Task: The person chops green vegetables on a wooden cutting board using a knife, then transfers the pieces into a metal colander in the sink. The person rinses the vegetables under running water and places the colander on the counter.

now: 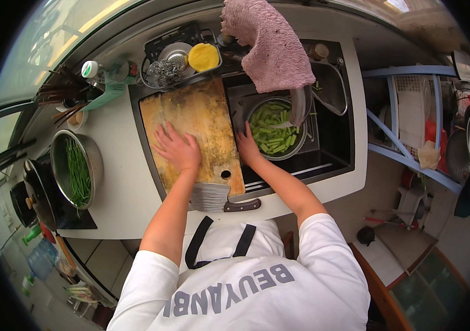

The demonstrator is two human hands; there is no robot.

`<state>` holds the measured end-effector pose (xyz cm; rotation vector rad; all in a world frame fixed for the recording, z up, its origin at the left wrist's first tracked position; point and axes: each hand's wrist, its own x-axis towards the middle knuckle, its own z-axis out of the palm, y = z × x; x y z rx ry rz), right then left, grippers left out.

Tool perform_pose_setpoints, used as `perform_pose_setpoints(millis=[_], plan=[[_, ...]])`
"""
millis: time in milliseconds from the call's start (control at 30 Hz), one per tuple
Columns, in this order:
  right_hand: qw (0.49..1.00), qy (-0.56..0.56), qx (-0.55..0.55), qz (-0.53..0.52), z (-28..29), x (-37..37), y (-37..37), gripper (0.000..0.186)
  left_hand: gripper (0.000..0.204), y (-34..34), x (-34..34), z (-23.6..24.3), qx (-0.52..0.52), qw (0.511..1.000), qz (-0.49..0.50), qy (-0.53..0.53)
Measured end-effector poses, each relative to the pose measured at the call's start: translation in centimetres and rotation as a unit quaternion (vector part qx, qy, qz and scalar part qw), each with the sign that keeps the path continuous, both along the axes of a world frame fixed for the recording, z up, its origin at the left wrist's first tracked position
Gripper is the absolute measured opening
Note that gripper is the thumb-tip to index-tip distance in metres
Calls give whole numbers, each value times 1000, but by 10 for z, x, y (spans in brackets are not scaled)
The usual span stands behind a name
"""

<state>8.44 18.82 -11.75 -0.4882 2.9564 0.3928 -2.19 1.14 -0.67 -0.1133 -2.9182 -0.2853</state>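
The person's left hand (178, 149) lies palm down on the wooden cutting board (207, 110), slightly left of the board's middle, fingers spread and grasping nothing. The board sits over the left part of the sink (331, 144), directly under that hand, which is the nearer one to its middle; its long axis runs away from the person, far end leaning left. At the board's near edge lies a cleaver (210, 196), handle pointing right, blade partly hidden by the left forearm (168, 223). The right hand (248, 149) is at the board's right edge, fingers extended; whether it grips that edge cannot be told.

Well left of the board, on the white desk (119, 193), a steel bowl (94, 154) holds long, thin green stalks (78, 174). Just beyond the board's far edge, a dark caddy (182, 34) holds a steel-wool scrubber (166, 71) and a yellow sponge (204, 57). Right of the board, a round metal basin (285, 158) holds short-cut green stems (273, 132).
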Motion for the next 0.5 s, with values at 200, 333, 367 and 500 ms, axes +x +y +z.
perform_pose_setpoints(millis=[200,333,367,500], plan=[[976,-141,162,-22,-15,-7,-22,38,58,-1,0,-2,-5,1000,1,5],[981,3,190,38,-22,2,-20,41,57,-4,1,-4,-9,1000,6,5],[986,-6,161,32,-24,5,-21,42,57,-4,1,-3,-10,1000,6,6],[975,-138,171,-40,-58,17,-32,41,57,4,-2,2,4,1000,-8,-1]])
